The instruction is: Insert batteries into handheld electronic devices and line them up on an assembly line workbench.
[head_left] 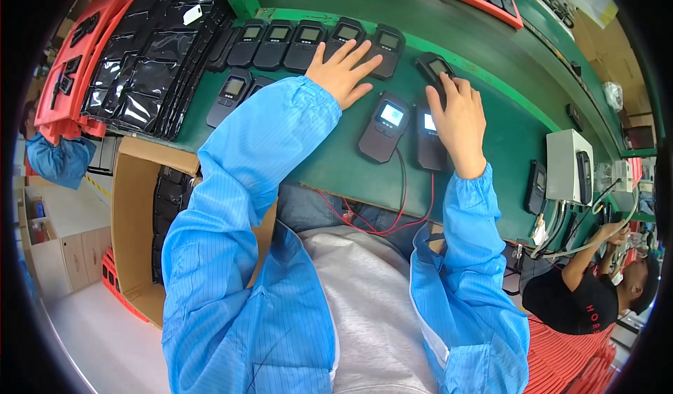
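My left hand (342, 73) is open, fingers spread over the lower ends of two black handheld meters at the right of a back row; one of them is the end meter (388, 47). Its palm is above the green bench. My right hand (459, 120) has thumb and fingers closed around the near end of a tilted black handheld meter (431, 63). Below that hand lies a wired meter with a lit screen (432, 145), partly covered by the hand. Left of it is another lit, wired meter (383, 129). Red and black leads run off the bench's front edge.
Stacked black plastic trays (147, 64) and a red tray (77, 57) stand at the left, above an open cardboard box (137, 212). A white box with cables (566, 166) and another meter (536, 187) are at right. A co-worker (589, 289) sits beyond.
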{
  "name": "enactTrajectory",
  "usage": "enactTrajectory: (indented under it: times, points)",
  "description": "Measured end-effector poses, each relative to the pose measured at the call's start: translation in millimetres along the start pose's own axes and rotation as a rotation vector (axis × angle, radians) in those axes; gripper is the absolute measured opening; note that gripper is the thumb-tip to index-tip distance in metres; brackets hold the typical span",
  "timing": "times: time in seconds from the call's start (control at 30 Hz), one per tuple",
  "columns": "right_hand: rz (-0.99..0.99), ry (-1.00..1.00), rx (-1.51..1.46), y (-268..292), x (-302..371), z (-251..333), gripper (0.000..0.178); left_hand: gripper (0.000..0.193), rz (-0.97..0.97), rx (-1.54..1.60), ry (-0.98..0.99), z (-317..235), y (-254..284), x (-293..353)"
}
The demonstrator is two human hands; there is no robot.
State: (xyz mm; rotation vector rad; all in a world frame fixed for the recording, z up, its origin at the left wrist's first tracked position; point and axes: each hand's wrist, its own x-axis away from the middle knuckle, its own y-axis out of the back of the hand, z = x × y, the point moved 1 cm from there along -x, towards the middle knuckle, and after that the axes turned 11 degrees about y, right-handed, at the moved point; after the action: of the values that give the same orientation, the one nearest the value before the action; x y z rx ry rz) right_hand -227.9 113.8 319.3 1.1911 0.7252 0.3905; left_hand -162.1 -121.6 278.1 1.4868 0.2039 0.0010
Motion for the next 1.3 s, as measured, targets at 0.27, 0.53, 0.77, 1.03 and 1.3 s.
enactTrajectory:
  times: [0.27,0.53,0.77,1.03,1.3]
  points:
    - [-0.025,0.026,-0.075,-15,-23,-10,0.049,0.062,-0.008,0.039,-0.006,-4,2,-5]
    - [0.084,0.042,-0.340,-28,-49,12,0.052,0.054,-0.346,0.510,-0.089,23,25,25]
    - [-0.091,0.311,-0.371,8,-27,76,0.043,0.029,-0.789,0.458,0.074,128,58,207]
    - [0.198,0.834,-0.419,-20,11,183,0.049,0.036,-0.486,0.755,1.305,342,-166,438]
    - [0.127,0.782,-0.347,-44,13,183,0.049,0.079,-0.031,0.116,1.271,363,-226,368]
